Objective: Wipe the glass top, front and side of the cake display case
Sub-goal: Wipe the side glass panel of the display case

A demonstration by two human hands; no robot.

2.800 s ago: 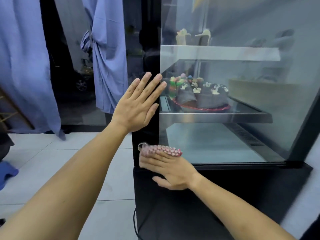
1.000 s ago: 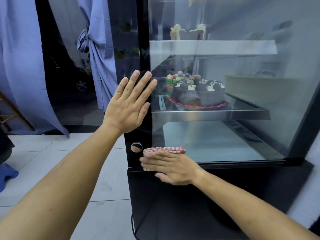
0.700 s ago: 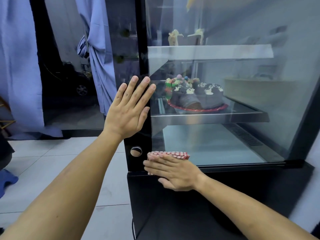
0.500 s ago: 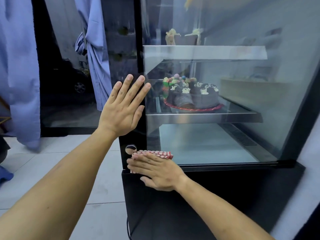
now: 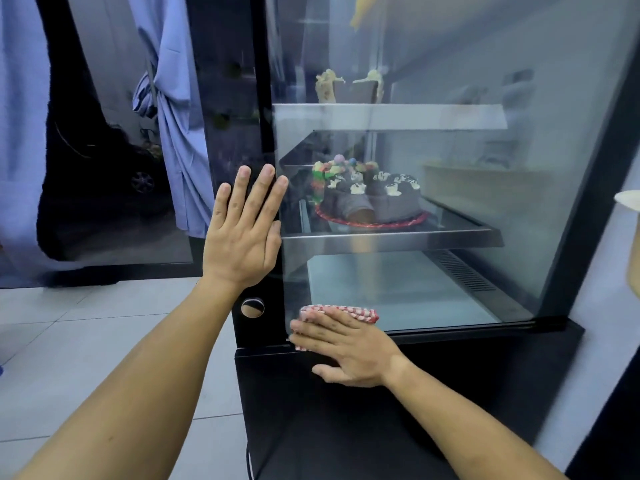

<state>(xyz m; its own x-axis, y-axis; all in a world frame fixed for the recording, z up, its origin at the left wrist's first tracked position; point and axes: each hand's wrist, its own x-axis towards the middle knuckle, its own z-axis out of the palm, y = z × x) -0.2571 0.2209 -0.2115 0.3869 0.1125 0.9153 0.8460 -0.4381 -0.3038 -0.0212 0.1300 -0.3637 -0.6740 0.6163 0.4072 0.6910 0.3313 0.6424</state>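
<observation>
Glass display case [image 5: 433, 278] — left hand [image 5: 242, 237] flat on its frame, right hand [image 5: 346, 351] flat, pressing checked cloth [image 5: 343, 311].

A single head-worn view is given, aimed forward and slightly downward from close in front of the display case [image 5: 433, 209]. The case's black corner post [image 5: 266, 98] is met near the frame's middle, so one glass face is seen obliquely rightward. Both forearms are taken in from the lower edge, and tiled floor [image 5: 86, 341] and blue curtains [image 5: 176, 133] are caught at left
</observation>
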